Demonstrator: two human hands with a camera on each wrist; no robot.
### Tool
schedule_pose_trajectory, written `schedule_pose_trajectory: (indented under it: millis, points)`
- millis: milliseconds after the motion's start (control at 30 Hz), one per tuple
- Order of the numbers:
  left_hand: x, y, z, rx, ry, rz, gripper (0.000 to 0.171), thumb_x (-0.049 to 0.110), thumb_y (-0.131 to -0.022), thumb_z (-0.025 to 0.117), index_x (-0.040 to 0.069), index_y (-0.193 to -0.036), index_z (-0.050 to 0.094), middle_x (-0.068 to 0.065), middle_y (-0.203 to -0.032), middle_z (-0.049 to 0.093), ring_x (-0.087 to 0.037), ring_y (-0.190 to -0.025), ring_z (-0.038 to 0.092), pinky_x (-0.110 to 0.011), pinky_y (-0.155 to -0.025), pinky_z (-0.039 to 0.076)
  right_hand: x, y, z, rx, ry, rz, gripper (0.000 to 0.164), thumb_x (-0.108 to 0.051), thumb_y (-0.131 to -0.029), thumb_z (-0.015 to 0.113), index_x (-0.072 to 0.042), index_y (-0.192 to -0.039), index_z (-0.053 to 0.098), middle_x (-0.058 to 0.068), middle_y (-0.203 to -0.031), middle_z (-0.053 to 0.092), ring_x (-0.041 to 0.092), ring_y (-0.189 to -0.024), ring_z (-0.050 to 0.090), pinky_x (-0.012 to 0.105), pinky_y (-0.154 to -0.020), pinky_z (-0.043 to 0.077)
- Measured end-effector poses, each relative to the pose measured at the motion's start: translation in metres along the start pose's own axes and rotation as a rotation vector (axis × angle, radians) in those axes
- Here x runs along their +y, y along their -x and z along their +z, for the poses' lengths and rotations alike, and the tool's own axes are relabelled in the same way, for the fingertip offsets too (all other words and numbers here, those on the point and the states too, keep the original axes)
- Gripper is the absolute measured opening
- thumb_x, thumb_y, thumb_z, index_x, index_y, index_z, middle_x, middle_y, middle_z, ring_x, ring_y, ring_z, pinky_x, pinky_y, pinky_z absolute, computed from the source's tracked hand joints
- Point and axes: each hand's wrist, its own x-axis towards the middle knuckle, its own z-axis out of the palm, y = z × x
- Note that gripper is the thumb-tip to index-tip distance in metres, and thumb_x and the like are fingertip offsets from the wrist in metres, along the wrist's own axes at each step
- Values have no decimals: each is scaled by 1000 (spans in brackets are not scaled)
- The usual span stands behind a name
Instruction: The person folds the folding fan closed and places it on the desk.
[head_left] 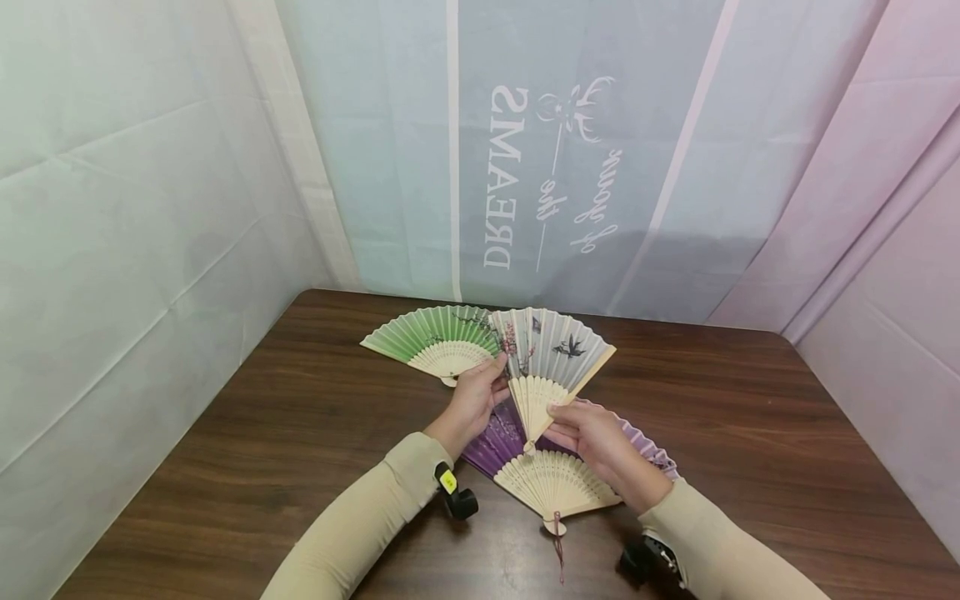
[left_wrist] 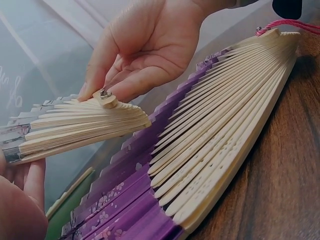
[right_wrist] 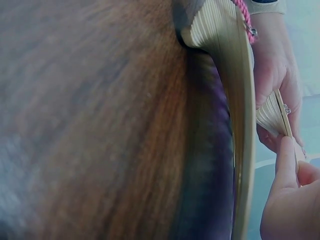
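Observation:
A white-grey folding fan (head_left: 558,346) with a dark bird print and pink blossoms is spread between both hands, above the table. My left hand (head_left: 476,396) holds its left edge. At the lower right edge, my right hand (head_left: 592,429) pinches the pale outer rib between thumb and fingers. Below lies a spread purple fan (head_left: 566,483) with pale ribs, blossom print and a reddish tassel (head_left: 557,542); the hands and upper fan cover part of it. In the left wrist view, the held fan's pivot (left_wrist: 105,97) shows beside the right fingers.
An open green fan (head_left: 427,333) lies behind the left hand, its right side overlapped by the held fan. The brown wooden table (head_left: 300,467) meets a blue-grey cloth (head_left: 390,167) with white lettering at its back edge. Pale cloth walls stand on both sides.

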Motion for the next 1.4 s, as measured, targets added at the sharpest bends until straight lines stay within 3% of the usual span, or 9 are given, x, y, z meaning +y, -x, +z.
schedule_pose_trajectory:
  millis: [100, 333, 567, 733, 967, 1233, 1400]
  points:
    - [0, 1, 0, -5, -7, 3, 54, 31, -103, 56, -7, -141, 48, 4, -91, 50, -5, -81, 49, -24, -94, 58, 0, 1, 0, 0, 0, 0, 17, -1, -98, 53, 5, -115, 51, -1, -85, 72, 10, -83, 73, 27, -84, 63]
    - [0, 2, 2, 4, 0, 24, 42, 22, -101, 59, -7, -132, 56, 5, -88, 54, -4, -78, 53, -15, -75, 57, 0, 1, 1, 8, 10, 0, 19, -1, -99, 53, 6, -117, 51, -1, -85, 73, 10, -83, 73, 27, -83, 63]
    - [0, 2, 1, 3, -39, 22, 43, 22, -102, 58, -6, -134, 55, 3, -93, 54, -6, -83, 53, -21, -86, 59, 1, 2, 1, 4, 5, 6, 11, 0, -98, 53, 2, -109, 55, -1, -83, 73, 10, -81, 73, 26, -82, 63]
    - [-1, 2, 1, 13, -46, 11, 43, 21, -101, 59, -4, -136, 55, 2, -96, 54, -7, -85, 52, -21, -87, 59, 2, 2, 1, 1, 12, 13, 7, -1, -98, 53, -2, -101, 59, -1, -82, 74, 10, -80, 74, 25, -81, 63]
    - [-1, 3, 2, 17, -33, 6, 42, 20, -101, 59, -5, -135, 55, 2, -99, 54, -7, -85, 52, -23, -90, 59, 2, 2, 1, 5, 26, 14, 10, -2, -99, 53, 2, -107, 56, 0, -82, 74, 10, -80, 73, 25, -81, 63]
    - [-2, 3, 4, 14, -21, 6, 42, 20, -101, 60, -5, -134, 56, -1, -106, 57, -10, -91, 54, -34, -103, 55, 2, 2, 0, 16, 31, 22, 9, -2, -99, 53, 1, -105, 57, -1, -82, 74, 10, -80, 73, 25, -80, 63]
    - [-4, 1, 5, 18, -14, 18, 39, 16, -100, 60, -8, -131, 57, -1, -106, 61, -11, -91, 57, -34, -101, 56, 2, 2, -1, 8, 32, 22, 7, -1, -99, 52, -1, -102, 59, -1, -81, 74, 9, -79, 73, 24, -80, 63]
